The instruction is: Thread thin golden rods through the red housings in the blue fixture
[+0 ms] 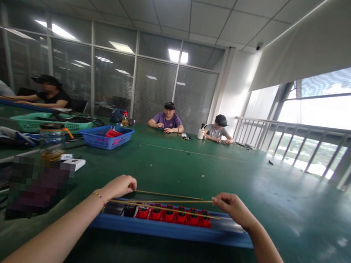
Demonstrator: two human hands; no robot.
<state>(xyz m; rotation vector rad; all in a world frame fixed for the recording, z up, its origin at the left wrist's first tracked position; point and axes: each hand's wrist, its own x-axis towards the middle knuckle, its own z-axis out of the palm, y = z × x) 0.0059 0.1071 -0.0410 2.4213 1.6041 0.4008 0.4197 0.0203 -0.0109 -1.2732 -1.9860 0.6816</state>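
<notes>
In front of me lies a long blue channel-shaped tray (173, 231) with a grey inner face. A row of several small red boxes (169, 214) with dark contents sits in it, with one black box (130, 210) at the row's left end. My right hand (230, 205), above the tray's right part, pinches the end of a thin yellowish stick (171, 201) that slants down to the left. My left hand (121, 186) is closed at the left end of another thin stick (169, 195) behind the tray. A third stick (163, 209) lies across the boxes.
On the left stand a blue basket (106, 140), a green basket (54, 125) and a lidded jar (51, 141), near a white device (75, 164) and a dark pouch. Several people sit around the green table (238, 171). A railing (305, 146) runs along the right.
</notes>
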